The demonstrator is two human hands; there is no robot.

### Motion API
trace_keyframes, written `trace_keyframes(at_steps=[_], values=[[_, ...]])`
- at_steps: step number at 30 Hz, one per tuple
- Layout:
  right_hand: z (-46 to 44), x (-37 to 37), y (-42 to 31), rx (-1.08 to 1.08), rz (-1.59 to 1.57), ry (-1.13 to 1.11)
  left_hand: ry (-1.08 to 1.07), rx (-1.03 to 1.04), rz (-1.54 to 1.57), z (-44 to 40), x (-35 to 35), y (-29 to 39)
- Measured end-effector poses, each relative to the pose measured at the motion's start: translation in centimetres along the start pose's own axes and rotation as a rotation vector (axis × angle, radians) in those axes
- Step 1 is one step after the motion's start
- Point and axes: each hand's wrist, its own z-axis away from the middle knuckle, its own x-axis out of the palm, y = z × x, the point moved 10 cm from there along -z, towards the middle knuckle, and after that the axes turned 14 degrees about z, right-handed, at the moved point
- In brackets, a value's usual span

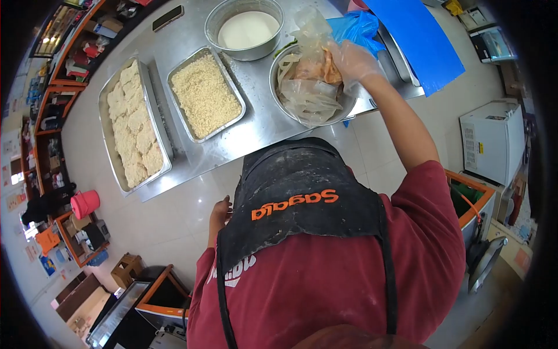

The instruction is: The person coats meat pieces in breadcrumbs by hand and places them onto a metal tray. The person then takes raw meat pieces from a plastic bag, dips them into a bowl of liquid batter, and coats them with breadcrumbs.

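Note:
My right hand, in a clear plastic glove, reaches into a round metal bowl at the table's front edge. Its fingers are closed at a reddish-orange piece of marinated meat, which stands up from the rest; the glove blurs the exact grip. More meat lies in an opened clear plastic bag inside the bowl, with the bag's upper part sticking up over the far rim. Away from the table, my left hand hangs beside the black apron, holding nothing visible, its fingers loosely apart.
A tray of pale crumbs lies left of the bowl, and a long tray of breaded pieces further left. Behind stands a pot of white liquid. A phone, blue bag and blue board are on the table.

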Motion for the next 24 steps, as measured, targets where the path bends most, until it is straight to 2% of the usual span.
trace_keyframes(at_steps=[2,3,5,8,11,14,17,20,23,24], values=[[1.1,1.2,0.7,-0.018,0.049,0.329,0.031,-0.071,0.014,-1.2,-0.1,-0.6],[3.1,-2.1,-0.8,-0.076,0.086,0.528,0.011,-0.052,0.016,-1.0,0.2,-0.9],[9.2,-7.4,-4.0,-0.198,0.152,0.927,-0.084,0.118,0.011,0.6,1.1,-0.9],[9.2,-3.5,-4.1,-0.145,0.127,0.783,-0.184,0.350,0.014,4.4,2.1,-0.6],[8.4,-2.0,-5.9,-0.349,0.051,0.830,-0.237,0.472,0.015,6.7,2.8,0.9],[8.5,-1.5,-9.9,-0.518,0.156,0.502,-0.266,0.561,0.008,8.4,2.9,2.6],[8.1,2.3,-10.0,-0.378,0.304,0.412,-0.291,0.656,0.002,10.3,3.0,4.3],[8.0,1.0,-10.2,-0.431,0.078,0.437,-0.310,0.764,-0.004,12.3,3.2,6.0],[8.2,1.8,-10.9,-0.374,0.162,0.489,-0.323,0.883,-0.013,14.8,3.2,7.3],[7.6,2.2,-10.9,-0.347,0.166,0.372,-0.330,0.929,-0.018,15.5,3.3,7.7]])
